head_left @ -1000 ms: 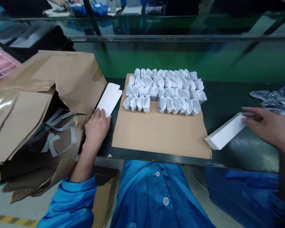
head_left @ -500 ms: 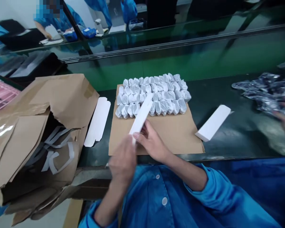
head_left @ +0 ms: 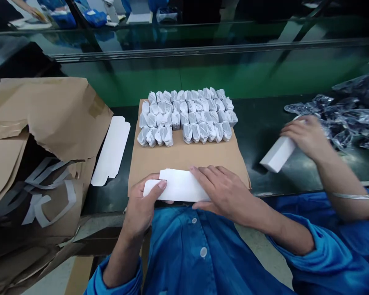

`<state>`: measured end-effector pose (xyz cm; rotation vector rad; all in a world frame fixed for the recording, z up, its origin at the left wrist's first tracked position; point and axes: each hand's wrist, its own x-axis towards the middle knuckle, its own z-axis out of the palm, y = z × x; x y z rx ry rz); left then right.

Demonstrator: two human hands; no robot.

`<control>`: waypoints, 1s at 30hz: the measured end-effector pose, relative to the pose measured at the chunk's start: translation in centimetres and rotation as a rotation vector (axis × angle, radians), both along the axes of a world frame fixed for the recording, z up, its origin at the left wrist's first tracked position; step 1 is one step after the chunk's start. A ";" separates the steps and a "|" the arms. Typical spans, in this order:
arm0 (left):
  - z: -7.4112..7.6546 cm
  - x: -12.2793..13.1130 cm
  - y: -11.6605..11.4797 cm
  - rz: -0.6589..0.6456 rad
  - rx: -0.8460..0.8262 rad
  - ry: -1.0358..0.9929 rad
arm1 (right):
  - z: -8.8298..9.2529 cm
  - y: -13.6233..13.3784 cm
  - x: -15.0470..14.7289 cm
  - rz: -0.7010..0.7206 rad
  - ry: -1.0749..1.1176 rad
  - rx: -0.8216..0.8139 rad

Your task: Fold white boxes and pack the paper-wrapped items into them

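A flattened white carton (head_left: 181, 186) lies crosswise between my hands, low over the near edge of the cardboard sheet (head_left: 199, 155). My left hand (head_left: 144, 200) pinches its left end, thumb on top of the flap. On the other end rests my right hand (head_left: 224, 190), fingers over the top edge and thumb below, gripping it. Several rows of small wrapped packets (head_left: 187, 112), in thin whitish wrapping, stand on the far part of the sheet, with a gap in the front row. Another flat white carton (head_left: 110, 151) lies to the left on the dark bench.
At the left, an open brown cardboard box (head_left: 49, 114) holds white paper strips (head_left: 58, 196). On the right, a co-worker's hand (head_left: 307, 135) grips a folded white box (head_left: 278, 153) beside a heap of clear plastic bags (head_left: 356, 119). A green partition (head_left: 178, 78) bounds the bench behind.
The carton has turned from slanting upright to lying crosswise and come nearer to me. My right hand has moved to its right end. A co-worker's hand has taken hold of the white box.
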<state>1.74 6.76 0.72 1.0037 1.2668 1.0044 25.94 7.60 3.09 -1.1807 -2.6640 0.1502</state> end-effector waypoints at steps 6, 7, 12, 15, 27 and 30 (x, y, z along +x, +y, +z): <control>0.4 -1.9 0.5 -0.395 -0.104 0.018 | -0.2 0.4 1.1 0.180 0.007 0.022; 0.7 -1.9 0.6 -0.390 -0.080 0.058 | -0.1 0.7 1.3 0.199 0.025 0.002; 0.6 -0.8 0.7 -0.272 0.008 0.161 | -0.2 1.2 2.0 0.229 0.071 -0.045; -0.2 -0.2 0.9 -0.206 0.002 0.152 | -0.5 0.8 2.1 0.195 0.028 0.034; -0.1 -0.9 1.5 -0.113 0.149 0.271 | -0.1 0.3 2.3 0.168 -0.043 0.249; 0.0 -0.7 0.3 0.167 0.418 0.196 | -0.8 1.2 2.5 -0.098 0.052 0.318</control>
